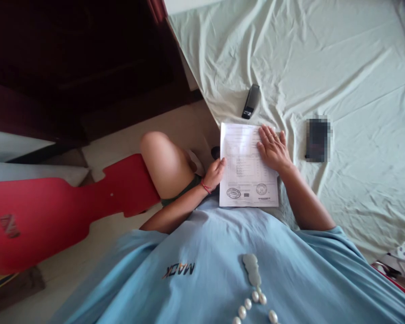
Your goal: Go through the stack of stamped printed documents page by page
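A printed paper document [246, 162] with a table and round stamps lies at the near edge of the cloth-covered surface, reaching toward my lap. My left hand [216, 172], with a red string on its wrist, grips the paper's left edge; the fingers go out of sight underneath. Flat on the upper right corner rests my right hand [273, 146], fingers stretched out. Just beyond the paper's top edge is a black stapler [251, 101], touched by neither hand. Whether the document is one sheet or several I cannot tell.
A pale green cloth [340, 81] with wrinkles covers the surface. Right of the paper lies a dark, blurred-out rectangular object [318, 139]. A red plastic chair [37, 216] stands at the left, near dark furniture [87, 58]. Assorted items sit at the lower right edge.
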Tool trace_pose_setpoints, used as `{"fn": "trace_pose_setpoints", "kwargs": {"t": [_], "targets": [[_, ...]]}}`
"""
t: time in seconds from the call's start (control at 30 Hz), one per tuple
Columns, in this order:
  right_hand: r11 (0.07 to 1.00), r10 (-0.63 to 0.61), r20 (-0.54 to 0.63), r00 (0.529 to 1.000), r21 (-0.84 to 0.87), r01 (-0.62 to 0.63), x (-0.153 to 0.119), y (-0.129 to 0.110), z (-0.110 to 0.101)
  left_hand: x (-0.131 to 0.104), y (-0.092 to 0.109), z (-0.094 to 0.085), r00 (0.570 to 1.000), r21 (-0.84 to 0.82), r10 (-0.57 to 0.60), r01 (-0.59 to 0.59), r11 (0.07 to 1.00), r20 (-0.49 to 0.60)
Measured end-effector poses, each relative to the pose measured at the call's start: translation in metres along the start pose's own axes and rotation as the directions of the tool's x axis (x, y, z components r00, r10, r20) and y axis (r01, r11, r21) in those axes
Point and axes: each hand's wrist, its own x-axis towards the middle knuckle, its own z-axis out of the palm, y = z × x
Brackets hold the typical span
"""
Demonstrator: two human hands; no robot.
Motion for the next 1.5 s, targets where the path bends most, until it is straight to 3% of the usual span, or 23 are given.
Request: {"fn": "trace_pose_setpoints", "kwargs": {"t": [0.13,0.23,0.53,0.67,0.77,0.87,1.0,1.07,1.2,1.33,1.5], "targets": [[1.000,0.008,0.001,1.000,0.007,-0.008,-0.001,-0.001,-0.001,-0.018,-0.001,0.007,0.992,-0.164,-0.117,0.124,0.979,0.050],[1.000,0.013,0.007,1.000,0.008,-0.013,-0.001,-0.002,-0.002,-0.024,-0.001,0.009,0.990,-0.177,-0.137,0.142,0.974,0.037],[0.999,-0.007,-0.035,0.999,0.041,0.009,-0.001,0.001,0.002,-0.027,0.006,0.005,0.999,0.104,-0.033,0.036,0.994,-0.028],[0.999,-0.018,-0.050,0.999,0.047,0.020,-0.001,-0.003,-0.006,-0.025,0.002,0.005,0.998,0.191,0.014,-0.003,0.982,-0.053],[0.997,-0.049,-0.085,0.995,0.047,0.053,-0.010,-0.026,-0.021,-0.026,0.002,0.006,0.998,0.234,0.018,-0.003,0.972,-0.061],[0.977,-0.182,-0.081,0.980,0.097,0.189,-0.031,-0.067,-0.029,-0.026,0.002,0.006,0.997,0.294,-0.004,0.028,0.956,-0.082],[0.883,-0.440,0.034,0.897,0.196,0.426,-0.062,-0.113,-0.010,-0.024,0.001,0.005,0.997,0.277,0.022,0.000,0.961,-0.077],[0.875,-0.459,0.066,0.886,0.204,0.439,-0.072,-0.118,0.005,-0.023,0.000,0.005,0.996,0.254,0.051,-0.031,0.967,-0.070],[0.923,-0.356,0.017,0.934,0.160,0.349,-0.077,-0.097,0.020,-0.023,-0.001,0.005,0.993,0.312,0.075,-0.045,0.949,-0.087],[0.990,-0.118,-0.042,0.992,0.077,0.121,-0.074,-0.053,0.018,-0.024,0.001,0.007,0.994,0.344,0.071,-0.037,0.938,-0.086],[0.994,0.106,-0.068,0.992,0.013,-0.106,-0.076,0.001,0.007,-0.022,0.005,0.009,0.994,0.234,0.054,-0.031,0.972,-0.091]]}}
